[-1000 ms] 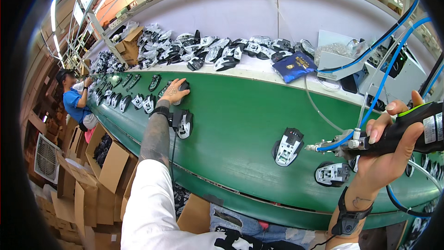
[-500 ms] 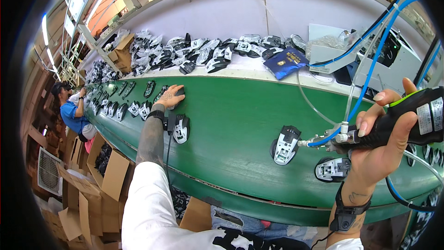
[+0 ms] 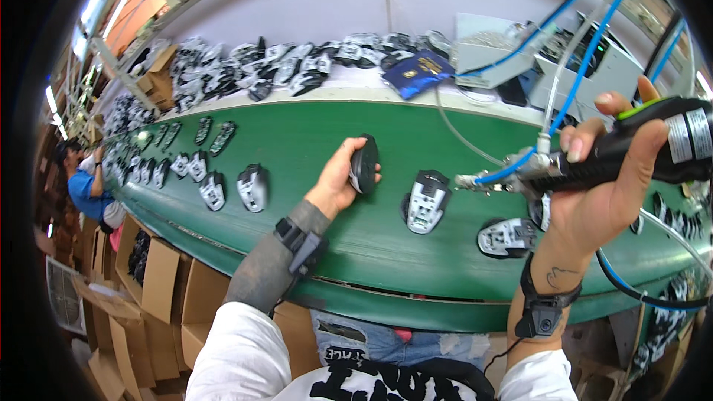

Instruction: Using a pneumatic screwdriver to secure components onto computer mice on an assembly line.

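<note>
Gripping a mouse shell (image 3: 365,163) on edge, the left hand (image 3: 338,182) sits at nine o'clock from the right hand (image 3: 601,178), clenched on its pneumatic screwdriver (image 3: 631,152).

At the centre of the frame the left hand (image 3: 336,184) held a dark oval computer mouse (image 3: 364,164) on edge above the long green conveyor belt (image 3: 297,134), which ran from the upper left to the lower right. Just right of it an upturned white-bottomed mouse (image 3: 425,202) lay on the belt, and another upturned mouse (image 3: 506,238) lay lower right of that, beneath the right hand (image 3: 605,186). That hand, at the right edge, gripped a black powered screwdriver (image 3: 624,154) raised over the belt. Left of centre a row of upturned mouse shells (image 3: 212,186) lay along the belt. Behind the belt, at the top, a heap of mouse shells (image 3: 290,67) rested on a white shelf (image 3: 356,89). Brown cardboard boxes (image 3: 160,282) stood at lower left below the belt.
</note>
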Motion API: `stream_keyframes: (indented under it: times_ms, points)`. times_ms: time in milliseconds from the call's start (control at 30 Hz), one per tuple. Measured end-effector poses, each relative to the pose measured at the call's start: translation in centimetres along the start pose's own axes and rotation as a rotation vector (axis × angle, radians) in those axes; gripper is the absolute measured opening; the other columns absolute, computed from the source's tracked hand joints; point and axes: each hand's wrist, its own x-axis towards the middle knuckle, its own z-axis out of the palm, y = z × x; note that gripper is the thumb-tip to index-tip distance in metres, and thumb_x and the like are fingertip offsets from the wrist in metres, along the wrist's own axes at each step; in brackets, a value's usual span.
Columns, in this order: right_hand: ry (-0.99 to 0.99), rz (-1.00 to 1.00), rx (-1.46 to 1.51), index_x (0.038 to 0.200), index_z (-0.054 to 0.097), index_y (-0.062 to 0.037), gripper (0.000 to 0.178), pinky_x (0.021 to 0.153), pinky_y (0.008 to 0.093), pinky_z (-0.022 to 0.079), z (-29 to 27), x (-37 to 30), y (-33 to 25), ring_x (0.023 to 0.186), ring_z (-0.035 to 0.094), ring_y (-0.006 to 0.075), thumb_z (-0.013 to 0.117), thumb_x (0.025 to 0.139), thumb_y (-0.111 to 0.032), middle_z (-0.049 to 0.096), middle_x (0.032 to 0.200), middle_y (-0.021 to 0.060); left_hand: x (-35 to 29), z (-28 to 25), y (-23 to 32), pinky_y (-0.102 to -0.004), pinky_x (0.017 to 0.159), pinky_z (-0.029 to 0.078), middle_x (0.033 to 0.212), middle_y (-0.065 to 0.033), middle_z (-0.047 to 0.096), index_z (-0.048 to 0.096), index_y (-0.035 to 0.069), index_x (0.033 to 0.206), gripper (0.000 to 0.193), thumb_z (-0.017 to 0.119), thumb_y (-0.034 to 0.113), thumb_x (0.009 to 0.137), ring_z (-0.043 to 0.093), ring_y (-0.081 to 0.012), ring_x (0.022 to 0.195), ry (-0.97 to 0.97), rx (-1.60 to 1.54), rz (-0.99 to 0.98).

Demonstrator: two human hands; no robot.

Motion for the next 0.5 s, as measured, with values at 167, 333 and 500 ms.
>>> stream_keyframes:
  times_ms: [167,333,500]
  points:
    - [0.012,-0.061,-0.027,0.126,0.042,-0.0038,0.051,0.061,0.0306,0.042,-0.4,1.1,-0.7,0.056,0.052,0.0121,0.049,0.095,-0.044,0.06,0.097,0.0101,-3.5,7.2,-5.1,-0.0385,0.073,0.055,0.096,-0.0117,0.063,0.056,0.004,0.107,0.037,0.05,0.037,0.09,0.064,-0.0245,0.081,-0.141,-0.144,-0.097]
    - [0.002,-0.076,0.134,0.124,0.043,-0.005,0.053,0.06,0.0317,0.042,0.2,0.3,-0.9,0.056,0.053,0.0135,0.051,0.093,-0.048,0.061,0.096,0.0098,-6.3,9.2,-6.5,-0.0415,0.081,0.053,0.106,-0.0126,0.061,0.054,0.003,0.114,0.043,0.052,0.038,0.088,0.061,-0.0257,0.093,-0.254,-0.255,-0.139]
    - [-0.041,-0.051,0.122,0.124,0.042,-0.0049,0.056,0.06,0.0323,0.042,-0.9,0.4,-0.1,0.056,0.052,0.0138,0.049,0.093,-0.051,0.06,0.097,0.0094,-6.8,8.1,-7.1,-0.0474,0.087,0.051,0.119,-0.0162,0.057,0.046,-0.002,0.126,0.056,0.052,0.032,0.081,0.059,-0.0296,0.102,-0.416,-0.224,-0.137]
